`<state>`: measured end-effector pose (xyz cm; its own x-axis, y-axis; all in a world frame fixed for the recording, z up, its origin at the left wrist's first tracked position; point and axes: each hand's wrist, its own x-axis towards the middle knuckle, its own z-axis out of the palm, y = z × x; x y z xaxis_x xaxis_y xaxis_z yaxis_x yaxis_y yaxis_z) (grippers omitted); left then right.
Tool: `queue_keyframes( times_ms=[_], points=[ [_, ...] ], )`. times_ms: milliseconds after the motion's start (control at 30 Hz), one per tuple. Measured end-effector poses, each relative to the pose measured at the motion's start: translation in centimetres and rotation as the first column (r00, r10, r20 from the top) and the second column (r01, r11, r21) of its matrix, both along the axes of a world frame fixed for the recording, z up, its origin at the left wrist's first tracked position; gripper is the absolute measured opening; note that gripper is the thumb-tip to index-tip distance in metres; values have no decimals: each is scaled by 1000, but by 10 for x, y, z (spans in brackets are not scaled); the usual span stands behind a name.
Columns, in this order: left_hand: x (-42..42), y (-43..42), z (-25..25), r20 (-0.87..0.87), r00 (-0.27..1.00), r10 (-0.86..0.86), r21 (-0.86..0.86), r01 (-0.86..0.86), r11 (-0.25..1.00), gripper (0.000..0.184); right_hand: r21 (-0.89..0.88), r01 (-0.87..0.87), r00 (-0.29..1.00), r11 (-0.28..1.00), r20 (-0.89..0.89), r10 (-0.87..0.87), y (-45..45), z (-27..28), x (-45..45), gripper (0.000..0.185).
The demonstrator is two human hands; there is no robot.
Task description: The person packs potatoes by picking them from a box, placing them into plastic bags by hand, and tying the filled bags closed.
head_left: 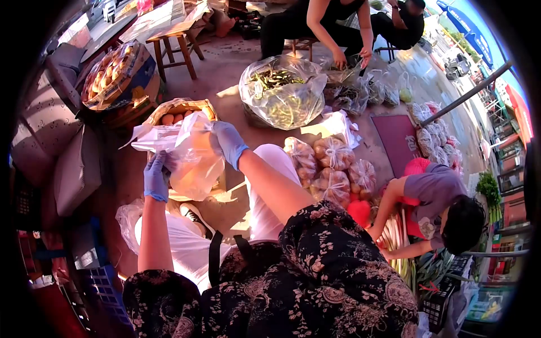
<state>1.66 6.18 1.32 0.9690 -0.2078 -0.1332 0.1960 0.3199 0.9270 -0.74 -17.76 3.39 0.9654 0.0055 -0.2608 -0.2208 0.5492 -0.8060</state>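
A translucent plastic bag [194,160] hangs between my two hands over a box. My left hand [156,176], in a blue glove, grips the bag's left side with its fingers closed. My right hand [229,145], also gloved in blue, is closed on the bag's upper right edge; its fingertips are partly hidden. The bag looks thin and mostly slack, and I cannot tell whether anything lies inside. Behind it stands the box with a tan rim [204,105], where several round brown items [176,117] show; the bag covers the rest.
Tied bags of round tan items [333,176] sit to the right. Beyond is a big clear bag of green pods [279,93]. One person handles bags at the back; another bends over long stalks [399,234]. A carton [132,76] and wooden stool [174,48] stand back left.
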Motion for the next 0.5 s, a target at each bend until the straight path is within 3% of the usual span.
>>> queue_keyframes(
  times_ms=[33,133,200,233,267,333,367,400,467,500],
  points=[
    [10,0,-3,-53,998,35,22,-34,999,22,-126,91,994,988,63,-84,1,-5,9,23],
    [42,-13,-12,-123,989,85,-10,-87,996,27,-411,-94,976,907,143,166,-21,3,19,41],
    [53,-16,-10,-152,981,119,-111,-136,984,29,-580,162,796,798,555,242,-13,-16,35,60],
    [57,-22,-4,-206,969,138,-141,-169,975,32,-841,-26,863,540,255,437,-24,11,29,63],
    [61,-23,-4,-248,967,61,-192,-110,975,38,-910,-8,869,415,199,453,-23,8,36,51],
    [58,-45,13,-270,961,-66,-244,-2,970,52,-905,19,915,426,187,357,-15,-15,58,37],
    [56,-52,8,-270,955,-124,-197,71,978,54,-839,73,917,539,268,294,-10,-28,62,30],
    [50,-52,2,-272,945,-180,-151,142,978,56,-836,87,927,542,267,263,-4,-33,61,29],
    [52,-56,-23,-288,928,-236,-92,218,972,49,-830,106,943,547,258,209,4,-47,70,27],
    [50,-66,-29,-303,937,-175,-49,168,985,44,-756,110,955,645,260,143,8,-47,76,26]
  ],
)
